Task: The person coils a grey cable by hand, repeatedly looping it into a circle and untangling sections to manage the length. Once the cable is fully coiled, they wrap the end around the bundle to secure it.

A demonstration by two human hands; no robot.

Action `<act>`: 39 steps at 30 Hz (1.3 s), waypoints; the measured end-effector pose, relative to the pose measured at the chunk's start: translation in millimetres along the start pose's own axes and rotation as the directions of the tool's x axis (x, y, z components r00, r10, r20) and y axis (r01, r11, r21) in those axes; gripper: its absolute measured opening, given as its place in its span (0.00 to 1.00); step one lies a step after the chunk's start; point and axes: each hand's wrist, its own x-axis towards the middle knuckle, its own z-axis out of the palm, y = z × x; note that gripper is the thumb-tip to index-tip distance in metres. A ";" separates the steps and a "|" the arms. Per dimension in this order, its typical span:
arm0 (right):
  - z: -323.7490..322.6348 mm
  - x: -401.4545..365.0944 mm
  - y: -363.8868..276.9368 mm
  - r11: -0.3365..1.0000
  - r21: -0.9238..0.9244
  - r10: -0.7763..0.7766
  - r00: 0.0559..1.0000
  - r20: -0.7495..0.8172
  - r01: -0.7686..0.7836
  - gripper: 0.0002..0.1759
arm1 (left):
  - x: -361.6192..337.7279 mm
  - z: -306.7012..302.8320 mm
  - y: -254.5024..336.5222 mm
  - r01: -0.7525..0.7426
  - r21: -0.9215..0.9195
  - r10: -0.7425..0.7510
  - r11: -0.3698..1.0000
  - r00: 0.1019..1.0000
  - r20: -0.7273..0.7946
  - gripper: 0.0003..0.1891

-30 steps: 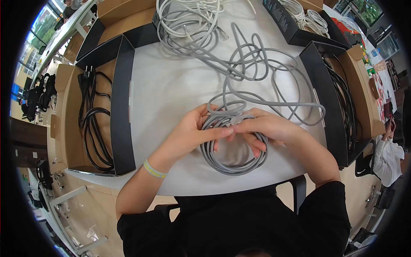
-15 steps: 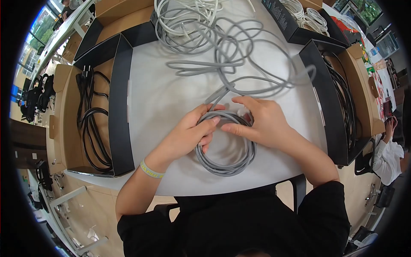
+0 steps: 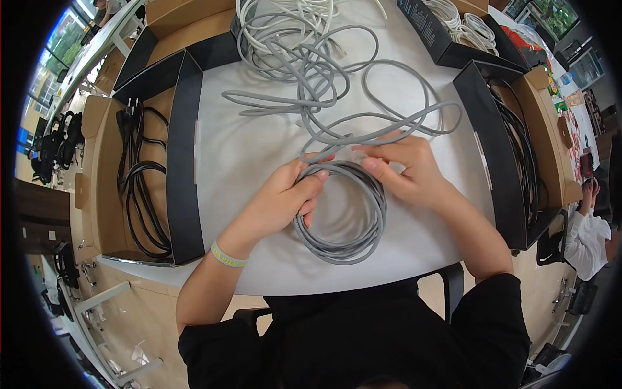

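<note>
A grey network cable is wound into a round coil (image 3: 374,227) near the table's front edge. Wrapped over the coil's upper left side is my left hand (image 3: 293,191), its thumb on top of the strands. My right hand (image 3: 405,165) is closed in a pinch just above the coil's upper right. Between its thumb and forefinger shows a small translucent plug (image 3: 358,155), partly hidden by the fingertips. From beside my left hand, loose grey cable (image 3: 414,120) runs up the table in wide, tangled loops.
A heap of white cables (image 3: 285,26) lies at the back, mixed with grey loops. An open box (image 3: 184,155) with black power cords stands at left, another box (image 3: 483,155) with black cables at right. Behind are a box of white cables (image 3: 447,42) and a brown-lined box (image 3: 188,32). A person (image 3: 586,236) sits far right.
My right hand has moved up, away from the coil, with the small plug in its fingers. The loose grey loops have shifted to the left. My left hand keeps its hold on the coil.
</note>
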 end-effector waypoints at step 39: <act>-125.5 -5.6 6.3 0.407 0.894 0.393 0.848 -0.357 0.188 0.19 | -11.8 -28.1 25.0 -0.243 0.154 0.287 0.958 0.851 -0.440 0.28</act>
